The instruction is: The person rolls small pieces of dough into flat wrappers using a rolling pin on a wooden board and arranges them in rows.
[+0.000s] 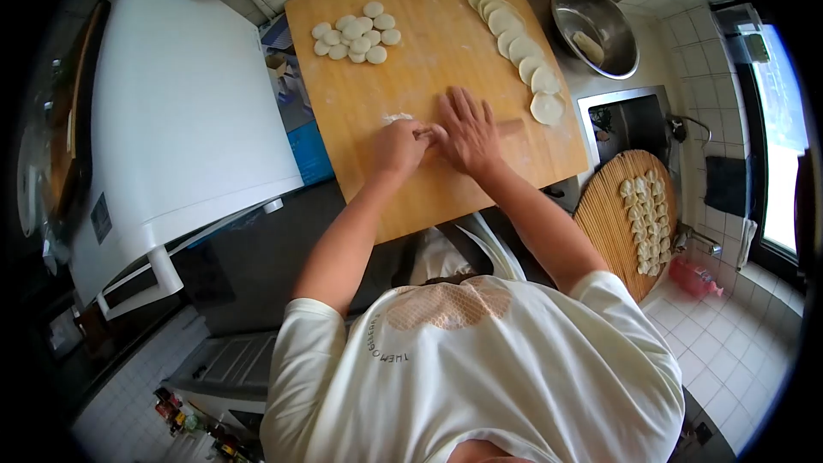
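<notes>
Nearest the body, bare wooden board (420, 206) stretches out between the forearms. At its middle, the left hand (401, 147) is curled, thumb and fingers brought together toward the right; whether dough is pinched there I cannot make out. The right hand (468, 133) lies flattened, fingers spread, over what looks like a rolling pin (511, 127), its end poking out beyond the palm. Any disc under work is hidden; a floury patch (396, 118) shows just past the left knuckles.

This reads as the rolling-out step, and about midway: the next move calls for steady palm pressure on the pin while the left fingers turn the dough to keep it round.

Off to the right, a slatted tray (600, 214) carries rows of shaped dumplings (647, 219). Along the board's right side, thin wrappers (525, 49) overlap in a line; at far left sit small thick discs (353, 27), seemingly unrolled. Beyond the board's right edge, a steel bowl (613, 19) holds a pale lump (588, 47).
</notes>
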The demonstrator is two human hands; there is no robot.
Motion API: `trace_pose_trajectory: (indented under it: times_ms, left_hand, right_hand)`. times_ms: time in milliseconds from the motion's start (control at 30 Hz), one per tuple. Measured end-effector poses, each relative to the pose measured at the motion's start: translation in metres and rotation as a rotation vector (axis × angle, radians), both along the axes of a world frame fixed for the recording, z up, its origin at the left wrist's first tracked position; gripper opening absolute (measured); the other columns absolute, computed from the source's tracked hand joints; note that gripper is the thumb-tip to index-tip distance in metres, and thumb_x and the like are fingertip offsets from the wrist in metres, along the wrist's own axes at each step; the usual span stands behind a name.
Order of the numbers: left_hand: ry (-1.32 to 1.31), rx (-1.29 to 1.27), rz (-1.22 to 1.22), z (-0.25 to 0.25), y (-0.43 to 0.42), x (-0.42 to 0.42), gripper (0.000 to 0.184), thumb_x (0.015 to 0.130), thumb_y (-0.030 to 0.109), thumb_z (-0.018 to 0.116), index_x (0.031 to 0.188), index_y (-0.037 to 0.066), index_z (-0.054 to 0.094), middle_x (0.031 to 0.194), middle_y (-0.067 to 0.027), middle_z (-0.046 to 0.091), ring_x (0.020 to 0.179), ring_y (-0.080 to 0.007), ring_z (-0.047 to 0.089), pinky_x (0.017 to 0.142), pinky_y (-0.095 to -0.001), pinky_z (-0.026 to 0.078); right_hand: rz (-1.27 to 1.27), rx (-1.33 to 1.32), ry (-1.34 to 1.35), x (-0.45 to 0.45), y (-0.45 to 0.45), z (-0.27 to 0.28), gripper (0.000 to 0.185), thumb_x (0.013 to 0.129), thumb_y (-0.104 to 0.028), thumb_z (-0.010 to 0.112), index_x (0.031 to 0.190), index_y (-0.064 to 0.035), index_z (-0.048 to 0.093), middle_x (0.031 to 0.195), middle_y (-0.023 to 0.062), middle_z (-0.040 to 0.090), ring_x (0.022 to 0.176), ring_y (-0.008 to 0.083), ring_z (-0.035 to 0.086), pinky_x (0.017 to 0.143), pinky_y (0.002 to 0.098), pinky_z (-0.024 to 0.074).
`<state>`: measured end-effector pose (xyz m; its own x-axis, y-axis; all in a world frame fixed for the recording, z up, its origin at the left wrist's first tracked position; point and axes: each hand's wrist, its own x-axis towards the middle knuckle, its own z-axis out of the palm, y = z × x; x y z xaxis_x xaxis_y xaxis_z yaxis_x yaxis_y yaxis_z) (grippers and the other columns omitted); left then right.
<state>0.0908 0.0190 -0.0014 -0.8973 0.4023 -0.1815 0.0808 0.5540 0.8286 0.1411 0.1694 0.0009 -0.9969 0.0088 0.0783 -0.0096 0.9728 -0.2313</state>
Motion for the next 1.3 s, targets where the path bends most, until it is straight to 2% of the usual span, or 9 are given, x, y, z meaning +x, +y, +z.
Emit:
trace_pose_trajectory:
  times_ms: [200,300,533,733,800,967,1067,1100,1300]
  left_hand:
    - [-0.03,-0.187,0.038,0.013,0.003,-0.006,0.013,0.08,0.014,0.062,0.084,0.003,0.065,0.083,-0.0161,0.067,0.079,-0.0339,0.063,0.07,-0.0397,0.05]
    - [-0.072,0.027,0.268,-0.005,-0.002,0.002,0.015,0.081,0.014,0.061,0.088,0.001,0.061,0.084,-0.0179,0.065,0.081,-0.0342,0.063,0.072,-0.0406,0.05]
    - [0.012,-0.34,0.02,0.019,0.015,-0.008,0.016,0.08,0.015,0.061,0.082,0.0,0.064,0.08,-0.0193,0.065,0.079,-0.0356,0.063,0.071,-0.0416,0.05]
    - [-0.104,-0.099,0.175,0.013,-0.005,-0.008,0.016,0.077,0.01,0.057,0.086,0.0,0.067,0.083,-0.0187,0.067,0.083,-0.0344,0.064,0.072,-0.04,0.051]
    - [-0.136,-0.074,0.19,-0.01,-0.014,0.005,0.02,0.079,0.018,0.06,0.093,0.006,0.068,0.084,-0.0113,0.069,0.078,-0.0261,0.066,0.069,-0.0365,0.051]
    - [0.042,-0.281,0.052,0.017,0.007,-0.009,0.02,0.077,0.019,0.06,0.078,0.0,0.066,0.078,-0.0205,0.064,0.075,-0.0379,0.062,0.067,-0.0434,0.05]
    - [0.021,-0.287,0.018,0.017,0.006,-0.023,0.017,0.078,0.016,0.059,0.076,0.0,0.066,0.074,-0.0208,0.064,0.072,-0.0375,0.062,0.065,-0.0437,0.05]
    - [-0.146,-0.189,0.127,0.037,0.006,-0.019,0.016,0.078,0.013,0.058,0.077,-0.001,0.066,0.074,-0.0203,0.064,0.073,-0.0348,0.064,0.065,-0.0419,0.051]
    - [-0.072,-0.023,0.185,0.006,-0.016,0.002,0.016,0.076,0.013,0.06,0.079,-0.001,0.067,0.078,-0.0196,0.066,0.073,-0.0328,0.065,0.065,-0.0403,0.051]
  right_hand:
    - [0.055,-0.015,0.013,0.001,-0.002,0.003,0.056,0.09,-0.044,0.046,0.133,-0.0081,0.043,0.143,0.0152,0.037,0.134,0.0276,0.031,0.104,0.0487,0.0269]
    - [0.037,0.022,-0.005,0.044,-0.006,0.004,0.057,0.09,-0.045,0.045,0.133,-0.0078,0.043,0.142,0.0151,0.037,0.133,0.0282,0.032,0.104,0.0494,0.0266]
    - [-0.059,-0.015,0.009,-0.031,-0.01,-0.001,0.054,0.09,-0.042,0.046,0.134,-0.0123,0.042,0.144,0.0136,0.034,0.134,0.0275,0.03,0.107,0.0512,0.0235]
    - [-0.002,-0.007,-0.035,0.04,-0.01,0.004,0.053,0.088,-0.039,0.051,0.132,-0.0113,0.045,0.141,0.0127,0.038,0.133,0.0262,0.032,0.106,0.0511,0.0249]
    - [-0.021,0.017,0.009,0.049,-0.014,0.0,0.052,0.087,-0.039,0.051,0.131,-0.0104,0.046,0.14,0.0113,0.039,0.132,0.0255,0.033,0.105,0.0507,0.026]
    - [-0.091,-0.011,0.028,-0.035,-0.016,0.005,0.052,0.091,-0.038,0.047,0.134,-0.0103,0.041,0.143,0.0127,0.034,0.134,0.0267,0.031,0.106,0.052,0.0239]
    - [-0.099,-0.048,0.027,-0.033,-0.014,0.002,0.052,0.091,-0.038,0.046,0.135,-0.0102,0.041,0.145,0.0143,0.032,0.135,0.0272,0.027,0.107,0.0521,0.0218]
    - [-0.084,-0.083,-0.007,-0.018,-0.015,0.0,0.052,0.091,-0.037,0.046,0.135,-0.0102,0.041,0.145,0.015,0.031,0.137,0.0273,0.026,0.108,0.0521,0.0207]
    - [-0.049,-0.067,-0.006,0.051,-0.018,0.0,0.052,0.089,-0.037,0.048,0.134,-0.0103,0.042,0.143,0.0145,0.036,0.135,0.0268,0.028,0.107,0.052,0.0221]
